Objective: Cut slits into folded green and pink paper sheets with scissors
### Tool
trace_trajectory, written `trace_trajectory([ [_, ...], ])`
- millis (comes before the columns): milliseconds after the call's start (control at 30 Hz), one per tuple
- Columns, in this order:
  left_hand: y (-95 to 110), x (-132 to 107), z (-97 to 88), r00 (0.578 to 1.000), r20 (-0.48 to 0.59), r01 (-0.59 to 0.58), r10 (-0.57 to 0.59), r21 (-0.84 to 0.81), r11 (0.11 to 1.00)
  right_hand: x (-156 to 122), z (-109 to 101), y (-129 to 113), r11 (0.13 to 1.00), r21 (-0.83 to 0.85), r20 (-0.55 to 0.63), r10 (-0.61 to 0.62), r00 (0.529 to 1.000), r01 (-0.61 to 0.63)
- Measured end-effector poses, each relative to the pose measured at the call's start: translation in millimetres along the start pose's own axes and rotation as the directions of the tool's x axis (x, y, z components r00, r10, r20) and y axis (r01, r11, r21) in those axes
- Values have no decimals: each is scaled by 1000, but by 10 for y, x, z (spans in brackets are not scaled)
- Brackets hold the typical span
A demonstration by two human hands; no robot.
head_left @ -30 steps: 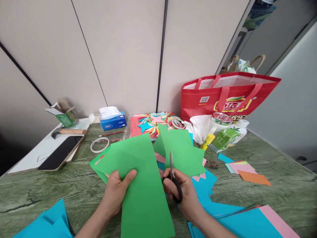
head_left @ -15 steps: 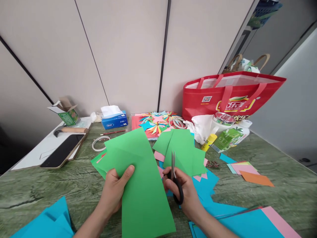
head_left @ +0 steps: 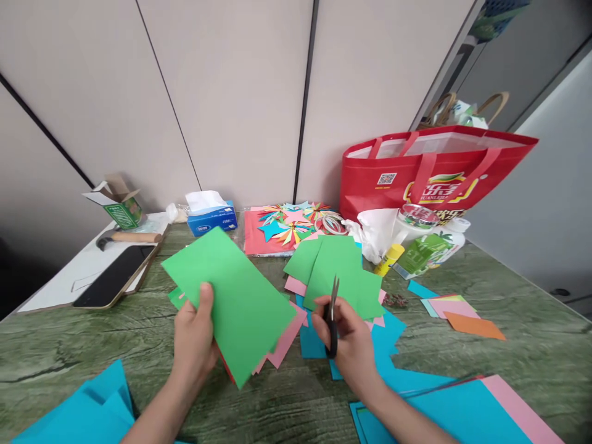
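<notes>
- The left hand (head_left: 194, 336) grips a tilted green sheet (head_left: 238, 302), thumb on top, pink paper (head_left: 287, 338) showing beneath.
- The right hand (head_left: 354, 345) holds scissors (head_left: 333, 302), blades upward, near overlapping green pieces (head_left: 340, 265).
- A yellow glue stick (head_left: 390, 259) sits near a red bag (head_left: 383, 163).
- A phone (head_left: 113, 277) and hammer (head_left: 136, 237) lie at the left.

A green wood-grain tabletop (head_left: 277, 410) carries a white panel (head_left: 50, 290) at the left, a blue tissue box (head_left: 213, 222) and a red shopping bag (head_left: 370, 185) along the back, a tilted yellow glue stick (head_left: 389, 259), blue paper sheets (head_left: 74, 413) at the near left and coloured paper strips (head_left: 476, 325) at the right.
</notes>
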State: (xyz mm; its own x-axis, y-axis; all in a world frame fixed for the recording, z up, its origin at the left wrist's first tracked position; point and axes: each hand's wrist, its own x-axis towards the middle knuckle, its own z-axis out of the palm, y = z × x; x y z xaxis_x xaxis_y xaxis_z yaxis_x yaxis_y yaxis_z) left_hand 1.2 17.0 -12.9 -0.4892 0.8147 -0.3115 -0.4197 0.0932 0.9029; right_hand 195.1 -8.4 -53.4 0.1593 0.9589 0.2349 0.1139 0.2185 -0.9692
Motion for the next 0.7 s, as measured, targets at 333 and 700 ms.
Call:
trace_trajectory([
  [333, 23, 234, -51, 997, 64, -31, 30, 12, 999, 290, -275, 232, 731, -648, -91, -351, 932, 212],
  [700, -9, 98, -69, 903, 429, -114, 0, 241, 964, 261, -222, 209, 768, -617, 27, -197, 980, 172],
])
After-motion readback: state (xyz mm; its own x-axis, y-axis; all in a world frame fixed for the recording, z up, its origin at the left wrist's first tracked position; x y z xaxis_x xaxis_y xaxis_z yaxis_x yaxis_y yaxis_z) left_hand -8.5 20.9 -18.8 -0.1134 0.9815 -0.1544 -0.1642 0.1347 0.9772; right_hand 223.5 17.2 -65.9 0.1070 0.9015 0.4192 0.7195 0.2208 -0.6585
